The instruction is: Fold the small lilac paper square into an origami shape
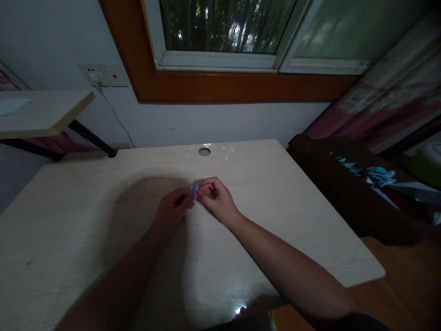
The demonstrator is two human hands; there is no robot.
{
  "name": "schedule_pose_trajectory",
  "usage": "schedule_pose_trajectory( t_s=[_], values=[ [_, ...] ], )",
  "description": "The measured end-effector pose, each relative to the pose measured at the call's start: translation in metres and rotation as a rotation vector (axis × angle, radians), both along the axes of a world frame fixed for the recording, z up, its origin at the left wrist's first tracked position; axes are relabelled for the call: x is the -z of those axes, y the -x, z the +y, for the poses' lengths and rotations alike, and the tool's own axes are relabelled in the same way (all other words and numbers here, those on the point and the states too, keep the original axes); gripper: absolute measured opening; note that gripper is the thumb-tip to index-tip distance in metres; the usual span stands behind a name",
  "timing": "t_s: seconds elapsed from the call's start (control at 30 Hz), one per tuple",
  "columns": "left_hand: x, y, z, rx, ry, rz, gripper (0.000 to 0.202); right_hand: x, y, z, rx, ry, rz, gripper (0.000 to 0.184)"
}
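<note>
Between my two hands, over the pale desk, is a small purple piece that looks like folded paper (194, 190). My left hand (175, 204) is closed on its left side, thumb and fingers pinching it. My right hand (217, 196) has its thumb and fingertips at the piece's right edge, the other fingers curled. The piece is small and dim, so its exact shape is hard to make out. Both forearms reach in from the bottom of the view.
The pale desk (275, 193) has a round cable hole (204, 151) near its back edge. A raised shelf (44, 110) on black legs stands at the left. A white cord (115, 115) hangs from the wall sockets (103, 75). Dark wooden furniture (344, 184) stands beyond the right edge.
</note>
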State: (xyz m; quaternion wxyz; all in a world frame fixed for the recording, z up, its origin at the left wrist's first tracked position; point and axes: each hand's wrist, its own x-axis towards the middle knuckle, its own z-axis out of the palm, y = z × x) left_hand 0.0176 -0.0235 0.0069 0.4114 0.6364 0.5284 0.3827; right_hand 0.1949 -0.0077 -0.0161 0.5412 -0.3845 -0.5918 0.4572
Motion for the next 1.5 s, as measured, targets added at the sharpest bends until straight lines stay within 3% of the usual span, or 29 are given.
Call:
schedule_pose_trajectory(
  t_s=[0.8, 1.07, 1.5],
  values=[
    [-0.009, -0.001, -0.003, 0.024, 0.021, -0.039, 0.033, -0.005, 0.0, -0.002, 0.004, -0.024, -0.005, 0.02],
    [-0.008, -0.001, -0.002, 0.035, 0.024, -0.056, 0.04, -0.003, 0.0, 0.0, 0.051, -0.003, 0.032, 0.02],
    [0.003, -0.001, 0.001, 0.029, 0.031, -0.084, 0.025, -0.004, 0.0, 0.0, 0.093, 0.022, 0.068, 0.019]
  ],
)
